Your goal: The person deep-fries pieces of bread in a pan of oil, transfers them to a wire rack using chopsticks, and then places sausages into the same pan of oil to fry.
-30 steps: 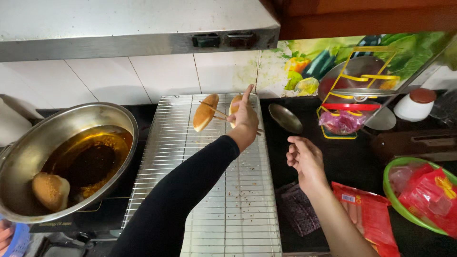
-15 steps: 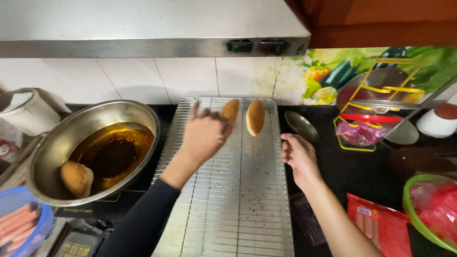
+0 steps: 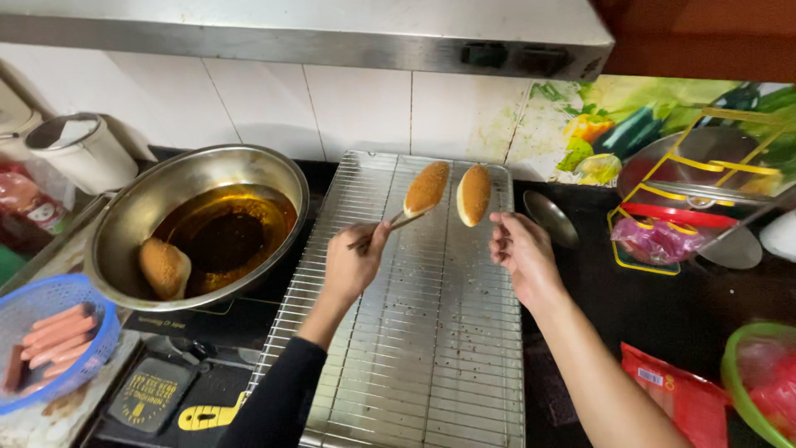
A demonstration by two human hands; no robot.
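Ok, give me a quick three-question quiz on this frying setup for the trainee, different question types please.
1. True or false: the left hand holds chopsticks whose tips meet a breaded roll above the wire rack.
2. Multiple choice: where is the third breaded roll? A) on the rack, B) in the metal bowl of oil, against its wall, C) in the blue basket.
3. Fill the gap: the right hand is nearest the roll that lies ____ the chopstick-held one.

Key: 1 true; 2 B; 3 beside, on its right.
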